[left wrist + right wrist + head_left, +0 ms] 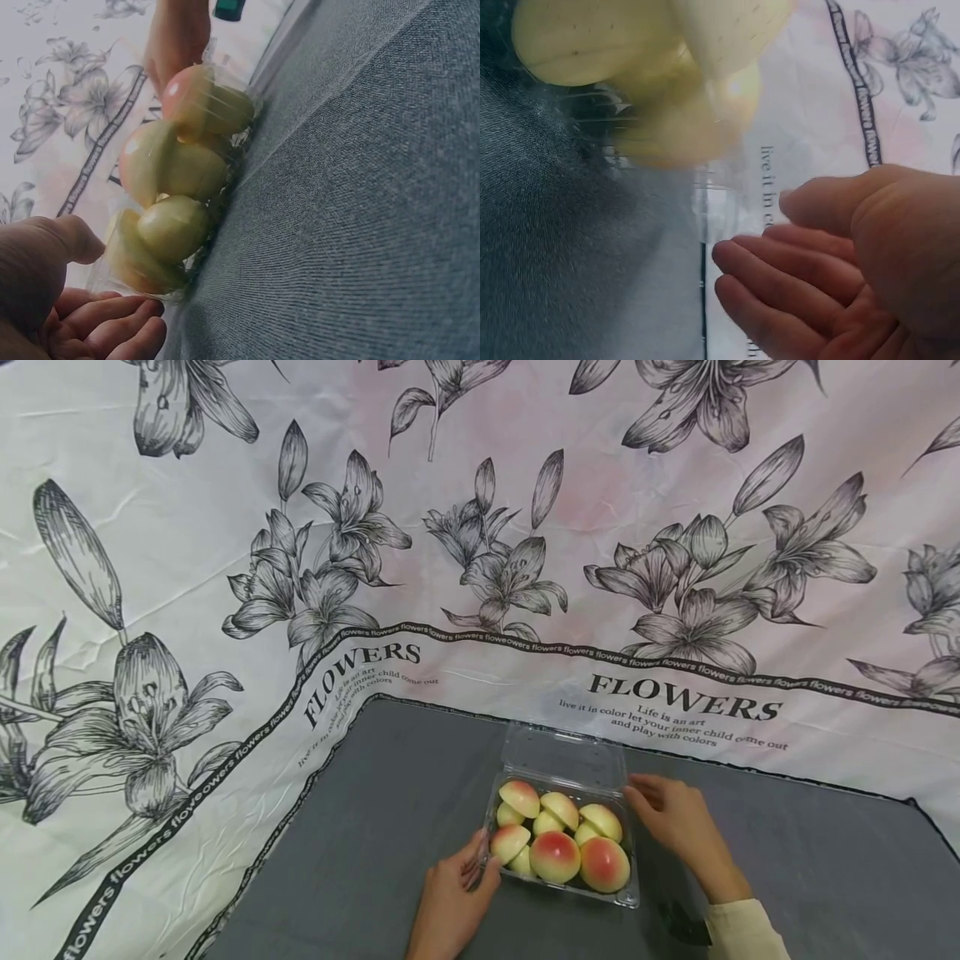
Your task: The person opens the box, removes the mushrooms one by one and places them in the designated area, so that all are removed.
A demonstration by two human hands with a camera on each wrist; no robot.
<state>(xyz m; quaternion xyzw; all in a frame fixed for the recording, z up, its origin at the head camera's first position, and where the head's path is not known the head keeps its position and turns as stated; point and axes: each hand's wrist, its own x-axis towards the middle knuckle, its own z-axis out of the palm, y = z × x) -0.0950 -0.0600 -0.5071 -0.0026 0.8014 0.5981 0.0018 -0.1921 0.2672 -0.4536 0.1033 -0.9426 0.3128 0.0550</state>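
Note:
A clear plastic clamshell box (633, 893) sits on the grey cloth, its see-through lid (562, 758) raised at the back. Inside are several mushroom-shaped pieces (555, 857), with domed red-and-yellow caps over pale yellow-green bases. My left hand (453, 893) holds the box's front left corner; in the left wrist view its thumb and curled fingers lie on either side of that corner. Beside the lid's right corner is my right hand (678, 822), with loosely bent fingers. The right wrist view shows nothing gripped in that hand (832, 277); whether its fingertips touch the lid is unclear.
Grey cloth (360, 827) covers the work surface. Behind and to the left rises a white sheet (510, 668) printed with lilies and "FLOWERS" lettering, close behind the raised lid. A dark object (684, 925) shows below the right wrist.

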